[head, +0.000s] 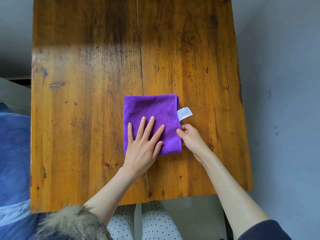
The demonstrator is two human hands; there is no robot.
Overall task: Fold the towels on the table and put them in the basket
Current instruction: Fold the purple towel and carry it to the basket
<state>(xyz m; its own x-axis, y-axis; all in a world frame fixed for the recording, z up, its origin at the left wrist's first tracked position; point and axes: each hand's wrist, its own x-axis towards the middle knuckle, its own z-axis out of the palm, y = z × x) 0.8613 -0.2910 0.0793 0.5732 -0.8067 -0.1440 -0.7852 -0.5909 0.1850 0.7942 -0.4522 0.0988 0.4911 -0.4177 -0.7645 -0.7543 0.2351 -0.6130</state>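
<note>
Purple microfibre is lying under the left hand, which is resting flat with fingers spread on the near-left part of the towel, pinning it to the surface. The right hand is curling at the towel's right edge, thumb and fingers pinching the stitched hem just near of the white tag.

The towel is sitting folded into a rough square near the middle of the surface, slightly toward the near side. It is looking soft, light and limp, likely to sag and slip open if lifted by one corner; the plush nap is probably giving decent grip. Taking it along the doubled hem, or scooping under both sides with flat palms, is looking safest.

Counting: one towel, one tag, two hands. No basket is showing.
</note>
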